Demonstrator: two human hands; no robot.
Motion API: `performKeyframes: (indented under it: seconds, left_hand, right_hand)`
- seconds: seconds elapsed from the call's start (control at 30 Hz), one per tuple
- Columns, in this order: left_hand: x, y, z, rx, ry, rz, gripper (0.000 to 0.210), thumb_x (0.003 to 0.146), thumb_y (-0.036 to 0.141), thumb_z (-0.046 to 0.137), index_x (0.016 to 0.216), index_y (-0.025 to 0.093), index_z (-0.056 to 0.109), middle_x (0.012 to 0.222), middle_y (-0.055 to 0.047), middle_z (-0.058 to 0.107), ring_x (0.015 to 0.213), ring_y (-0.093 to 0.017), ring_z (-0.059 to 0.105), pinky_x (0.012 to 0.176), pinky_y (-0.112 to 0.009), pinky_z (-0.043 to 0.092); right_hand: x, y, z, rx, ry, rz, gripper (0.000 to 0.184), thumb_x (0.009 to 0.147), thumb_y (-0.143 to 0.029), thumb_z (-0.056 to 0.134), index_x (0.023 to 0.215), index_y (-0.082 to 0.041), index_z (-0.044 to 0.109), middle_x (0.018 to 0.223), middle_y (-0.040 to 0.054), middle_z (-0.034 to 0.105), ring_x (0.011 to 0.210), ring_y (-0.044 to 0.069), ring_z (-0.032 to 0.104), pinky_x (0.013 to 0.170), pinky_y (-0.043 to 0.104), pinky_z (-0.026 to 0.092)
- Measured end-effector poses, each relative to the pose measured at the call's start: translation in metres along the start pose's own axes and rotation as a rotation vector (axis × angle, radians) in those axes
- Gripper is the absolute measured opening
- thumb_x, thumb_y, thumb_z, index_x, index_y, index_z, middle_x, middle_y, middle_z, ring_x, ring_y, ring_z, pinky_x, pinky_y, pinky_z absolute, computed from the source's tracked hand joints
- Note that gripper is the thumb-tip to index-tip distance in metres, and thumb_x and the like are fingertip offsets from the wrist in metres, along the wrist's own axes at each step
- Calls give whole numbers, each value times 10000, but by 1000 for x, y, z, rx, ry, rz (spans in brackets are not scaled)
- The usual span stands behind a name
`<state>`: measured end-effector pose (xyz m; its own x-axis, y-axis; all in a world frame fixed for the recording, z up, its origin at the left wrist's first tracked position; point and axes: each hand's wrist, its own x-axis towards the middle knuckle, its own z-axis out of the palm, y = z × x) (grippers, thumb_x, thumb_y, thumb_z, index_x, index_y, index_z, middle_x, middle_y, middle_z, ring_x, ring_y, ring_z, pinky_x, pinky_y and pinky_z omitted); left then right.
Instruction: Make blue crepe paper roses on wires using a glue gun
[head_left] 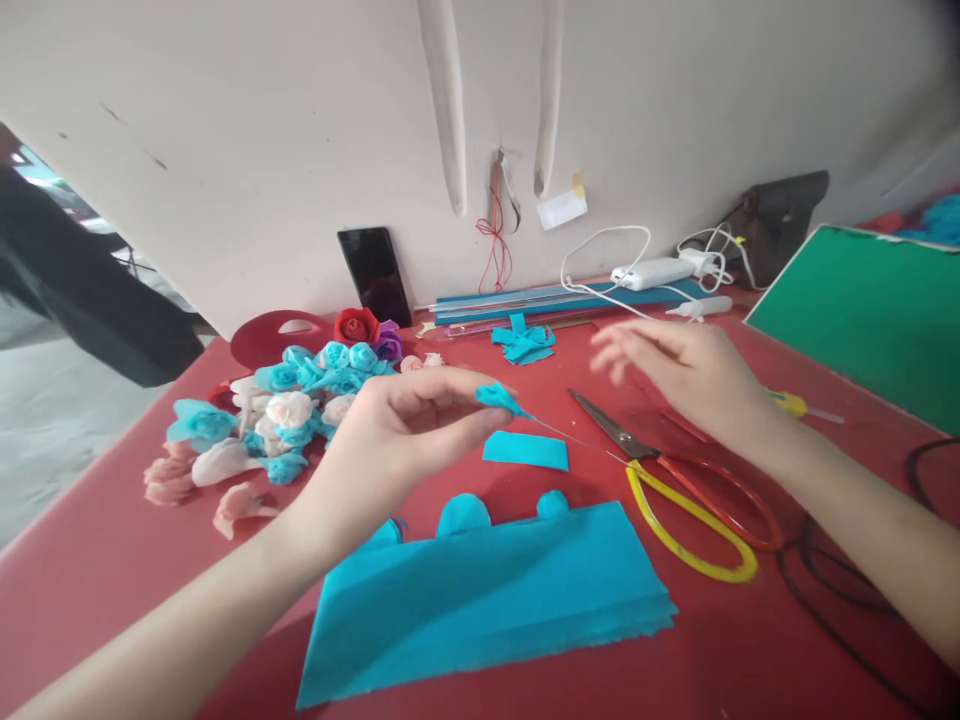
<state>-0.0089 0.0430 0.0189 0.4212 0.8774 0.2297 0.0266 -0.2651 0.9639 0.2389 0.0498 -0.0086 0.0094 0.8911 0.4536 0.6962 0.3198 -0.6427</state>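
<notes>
My left hand (420, 420) pinches a small rolled piece of blue crepe paper (497, 400) between thumb and fingertips. A thin pale thread or wire (574, 438) runs from it down to the right, towards the scissors. My right hand (667, 365) hovers above the table, its fingers loosely apart and slightly blurred, with nothing seen in them. Below it lie scissors (637, 450) with one red and one yellow handle. Under my left hand are a blue paper strip (526, 451), a stack of blue crepe sheets (487, 600) and rounded blue cut pieces (463, 516).
Blue, white, pink and red paper flowers (289, 408) are heaped at left. A phone (375, 275) leans on the wall. Blue scraps (523, 342), a white charger with cable (652, 272) and a glue gun tip (817, 413) lie further back. A green board (862, 315) stands right.
</notes>
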Motion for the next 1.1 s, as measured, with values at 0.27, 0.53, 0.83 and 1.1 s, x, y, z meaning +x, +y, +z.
performKeyframes:
  seconds: [0.27,0.53,0.83,1.1]
  left_hand:
    - [-3,3,3,-117,-96,17,206,777,70,648,793,263,721,779,123,729,729,-9,674,664,4,503]
    - [-10,3,8,-143,-90,32,317,762,104,681,1007,305,660,777,93,697,739,-36,644,691,-62,524]
    - [-17,0,19,-54,-22,97,143,714,208,734,851,248,724,864,19,653,684,-91,593,528,-148,504]
    - [-19,6,20,-28,-37,193,152,751,124,685,679,255,718,831,46,642,765,-78,609,663,-145,527]
  right_hand:
    - [-33,-62,2,261,-343,-52,189,892,-367,503,940,-267,656,809,-18,682,658,106,627,470,152,467]
    - [-43,-73,8,380,-350,8,240,898,-313,499,724,-200,620,630,-15,631,588,117,632,484,171,491]
    - [-52,-79,23,390,-154,-108,215,875,-221,537,678,-190,619,554,-46,597,465,50,532,406,94,400]
    - [-53,-82,23,420,-158,-203,222,846,-120,565,634,-185,566,533,-77,545,437,22,463,412,78,362]
